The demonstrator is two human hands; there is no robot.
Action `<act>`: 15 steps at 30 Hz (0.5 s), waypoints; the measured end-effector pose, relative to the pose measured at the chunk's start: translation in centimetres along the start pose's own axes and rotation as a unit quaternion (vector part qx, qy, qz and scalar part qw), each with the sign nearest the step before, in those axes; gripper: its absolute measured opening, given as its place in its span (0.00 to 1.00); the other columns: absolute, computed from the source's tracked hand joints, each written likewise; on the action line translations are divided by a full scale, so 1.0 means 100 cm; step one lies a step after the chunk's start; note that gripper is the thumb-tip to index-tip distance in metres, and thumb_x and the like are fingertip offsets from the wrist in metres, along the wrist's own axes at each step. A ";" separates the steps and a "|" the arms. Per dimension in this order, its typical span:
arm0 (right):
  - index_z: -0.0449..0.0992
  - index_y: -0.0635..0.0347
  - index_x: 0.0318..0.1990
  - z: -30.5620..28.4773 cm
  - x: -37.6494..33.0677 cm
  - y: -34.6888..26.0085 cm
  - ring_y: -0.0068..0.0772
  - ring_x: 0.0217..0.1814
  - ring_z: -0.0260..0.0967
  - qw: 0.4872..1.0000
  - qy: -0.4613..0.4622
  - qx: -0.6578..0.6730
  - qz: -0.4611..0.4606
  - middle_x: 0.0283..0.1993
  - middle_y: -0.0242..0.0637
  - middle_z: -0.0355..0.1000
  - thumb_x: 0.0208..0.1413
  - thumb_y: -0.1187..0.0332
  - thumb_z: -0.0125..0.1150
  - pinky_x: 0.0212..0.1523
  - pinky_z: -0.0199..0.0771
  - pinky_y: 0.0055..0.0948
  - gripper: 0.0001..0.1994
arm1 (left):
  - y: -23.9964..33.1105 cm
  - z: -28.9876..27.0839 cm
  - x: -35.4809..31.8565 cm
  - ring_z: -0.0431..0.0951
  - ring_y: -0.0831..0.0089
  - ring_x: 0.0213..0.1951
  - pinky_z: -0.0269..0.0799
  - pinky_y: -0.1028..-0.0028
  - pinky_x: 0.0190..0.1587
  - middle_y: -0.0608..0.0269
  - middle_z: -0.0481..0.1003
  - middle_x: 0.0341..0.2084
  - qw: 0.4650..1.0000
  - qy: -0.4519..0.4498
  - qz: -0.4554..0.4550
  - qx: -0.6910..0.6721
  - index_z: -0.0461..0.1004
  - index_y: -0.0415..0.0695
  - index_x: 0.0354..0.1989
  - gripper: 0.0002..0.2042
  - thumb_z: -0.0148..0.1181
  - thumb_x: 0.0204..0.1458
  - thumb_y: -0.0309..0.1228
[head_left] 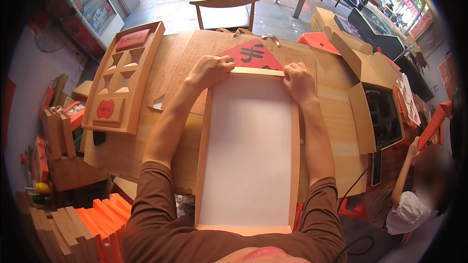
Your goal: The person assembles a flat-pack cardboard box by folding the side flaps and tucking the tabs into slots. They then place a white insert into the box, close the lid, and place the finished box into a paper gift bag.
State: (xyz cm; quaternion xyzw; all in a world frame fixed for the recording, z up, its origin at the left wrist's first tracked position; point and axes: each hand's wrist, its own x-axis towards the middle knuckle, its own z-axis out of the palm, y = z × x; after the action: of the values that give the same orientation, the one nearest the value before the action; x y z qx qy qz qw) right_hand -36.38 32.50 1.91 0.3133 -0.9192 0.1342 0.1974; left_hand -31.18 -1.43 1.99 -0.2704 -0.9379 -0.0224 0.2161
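A long, shallow cardboard box [249, 151] with a white inside and tan rims stretches from my chest to the middle of the table. My left hand [210, 72] grips its far left corner, fingers curled over the rim. At the far right corner my right hand [298, 82] is closed on the same rim. Just beyond the box's far edge lies a red sheet [252, 54] with black brush-style characters, partly hidden by the box and my left hand.
On the left stands a tan gift box [124, 80] with cut-out compartments and red labels. An open carton [363, 112] holds dark contents on the right. Behind are a red item [319, 41] and a chair [225, 9]. Folded orange cardboard [105, 219] sits lower left; another person [412, 209] is at right.
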 end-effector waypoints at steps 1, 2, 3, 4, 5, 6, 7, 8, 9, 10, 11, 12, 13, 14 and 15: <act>0.77 0.55 0.31 0.001 0.000 0.001 0.40 0.52 0.76 1.000 0.001 -0.006 -0.008 0.40 0.32 0.77 0.52 0.72 0.70 0.48 0.80 0.43 0.05 | 0.001 0.000 0.000 0.86 0.61 0.35 0.84 0.62 0.38 0.63 0.81 0.36 1.000 -0.003 -0.003 0.000 0.80 0.48 0.31 0.03 0.63 0.57 0.30; 0.77 0.56 0.30 0.001 0.000 0.002 0.40 0.53 0.76 1.000 0.001 -0.012 -0.015 0.41 0.33 0.77 0.51 0.72 0.69 0.48 0.80 0.43 0.05 | 0.003 -0.001 0.001 0.86 0.61 0.36 0.84 0.62 0.39 0.63 0.81 0.37 1.000 -0.011 -0.009 -0.002 0.80 0.48 0.30 0.04 0.63 0.57 0.30; 0.77 0.56 0.29 0.001 -0.001 0.003 0.40 0.53 0.76 0.999 0.017 -0.010 -0.033 0.40 0.33 0.77 0.51 0.71 0.70 0.49 0.80 0.43 0.06 | 0.005 -0.003 0.002 0.86 0.61 0.37 0.84 0.61 0.40 0.62 0.81 0.37 1.000 -0.019 -0.014 -0.005 0.81 0.48 0.30 0.05 0.62 0.57 0.30; 0.77 0.56 0.29 0.001 -0.002 0.004 0.40 0.53 0.76 0.998 0.032 -0.008 -0.050 0.40 0.34 0.77 0.51 0.70 0.71 0.49 0.80 0.43 0.06 | 0.007 -0.004 0.003 0.86 0.61 0.38 0.84 0.61 0.41 0.62 0.80 0.37 0.999 -0.027 -0.019 -0.007 0.81 0.48 0.30 0.05 0.62 0.57 0.30; 0.77 0.57 0.28 -0.001 -0.002 0.002 0.41 0.53 0.77 0.996 0.048 -0.006 -0.070 0.40 0.34 0.77 0.51 0.70 0.71 0.49 0.80 0.43 0.07 | 0.008 -0.005 0.003 0.86 0.61 0.38 0.83 0.61 0.42 0.62 0.80 0.37 0.999 -0.031 -0.024 -0.010 0.81 0.48 0.29 0.06 0.62 0.57 0.31; 0.77 0.58 0.28 -0.003 -0.002 0.000 0.42 0.51 0.77 0.999 0.020 0.019 -0.043 0.40 0.35 0.77 0.52 0.70 0.72 0.48 0.80 0.43 0.08 | 0.009 -0.005 0.002 0.86 0.61 0.39 0.83 0.60 0.43 0.62 0.80 0.37 0.999 -0.035 -0.029 -0.013 0.81 0.47 0.29 0.06 0.62 0.57 0.31; 0.77 0.58 0.28 -0.006 -0.003 -0.003 0.42 0.49 0.78 0.999 -0.008 0.045 -0.015 0.40 0.35 0.77 0.52 0.69 0.72 0.48 0.80 0.43 0.08 | 0.009 -0.006 0.001 0.86 0.61 0.40 0.83 0.60 0.43 0.61 0.80 0.38 0.999 -0.039 -0.035 -0.015 0.81 0.47 0.29 0.06 0.61 0.57 0.32; 0.77 0.59 0.28 -0.008 -0.003 -0.005 0.43 0.47 0.78 0.997 -0.036 0.070 0.012 0.40 0.36 0.77 0.53 0.69 0.73 0.47 0.80 0.43 0.09 | 0.009 -0.006 0.001 0.85 0.60 0.40 0.82 0.59 0.44 0.61 0.80 0.37 0.999 -0.040 -0.034 -0.017 0.81 0.47 0.29 0.07 0.61 0.57 0.32; 0.78 0.60 0.29 -0.009 -0.002 -0.005 0.43 0.45 0.79 0.995 -0.046 0.086 0.011 0.41 0.37 0.78 0.54 0.69 0.73 0.46 0.81 0.42 0.08 | 0.008 -0.006 0.000 0.85 0.60 0.40 0.82 0.58 0.44 0.61 0.80 0.37 0.998 -0.040 -0.033 -0.018 0.81 0.47 0.29 0.07 0.61 0.57 0.33; 0.79 0.61 0.31 -0.010 -0.001 -0.003 0.43 0.43 0.79 0.993 -0.057 0.103 0.011 0.41 0.37 0.78 0.55 0.69 0.73 0.45 0.81 0.41 0.08 | 0.008 -0.006 -0.001 0.85 0.60 0.40 0.81 0.58 0.44 0.61 0.80 0.36 0.998 -0.041 -0.032 -0.019 0.81 0.47 0.29 0.08 0.61 0.58 0.34; 0.80 0.62 0.32 -0.015 0.001 0.002 0.43 0.41 0.80 0.991 -0.064 0.114 0.012 0.42 0.38 0.79 0.57 0.69 0.73 0.44 0.81 0.41 0.07 | 0.008 -0.010 0.002 0.84 0.59 0.40 0.80 0.57 0.44 0.60 0.80 0.36 0.996 -0.057 -0.043 -0.047 0.80 0.46 0.29 0.08 0.62 0.57 0.34; 0.81 0.62 0.33 -0.015 0.001 0.005 0.43 0.42 0.80 0.985 -0.061 0.158 0.032 0.41 0.39 0.80 0.58 0.69 0.72 0.44 0.82 0.40 0.07 | 0.007 -0.015 0.003 0.83 0.57 0.40 0.80 0.56 0.45 0.59 0.80 0.35 0.993 -0.073 -0.053 -0.075 0.80 0.45 0.29 0.08 0.63 0.57 0.34; 0.82 0.63 0.35 -0.010 -0.001 0.009 0.43 0.43 0.81 0.976 -0.058 0.202 0.052 0.41 0.40 0.80 0.59 0.69 0.72 0.45 0.82 0.40 0.07 | 0.006 -0.020 0.004 0.83 0.56 0.40 0.79 0.56 0.46 0.59 0.79 0.34 0.989 -0.089 -0.063 -0.102 0.79 0.45 0.29 0.08 0.63 0.57 0.34; 0.84 0.64 0.37 -0.008 -0.003 0.014 0.44 0.44 0.82 0.966 -0.053 0.243 0.073 0.41 0.41 0.81 0.60 0.68 0.71 0.45 0.82 0.40 0.07 | 0.006 -0.026 0.006 0.83 0.56 0.40 0.79 0.55 0.46 0.58 0.80 0.34 0.985 -0.090 -0.076 -0.125 0.80 0.44 0.30 0.08 0.64 0.57 0.34; 0.85 0.64 0.42 -0.008 -0.003 0.016 0.44 0.42 0.83 0.966 -0.046 0.245 0.061 0.43 0.44 0.83 0.61 0.70 0.71 0.43 0.83 0.38 0.07 | 0.007 -0.033 0.006 0.83 0.55 0.41 0.78 0.55 0.47 0.58 0.81 0.35 0.981 -0.092 -0.090 -0.148 0.80 0.44 0.31 0.08 0.65 0.57 0.34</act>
State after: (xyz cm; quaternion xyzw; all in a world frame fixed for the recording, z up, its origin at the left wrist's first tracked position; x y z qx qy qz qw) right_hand -36.95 34.23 2.32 0.3011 -0.8838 0.3525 0.0631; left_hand -30.02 -1.08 5.16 -0.2147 -0.9607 -0.1550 0.0836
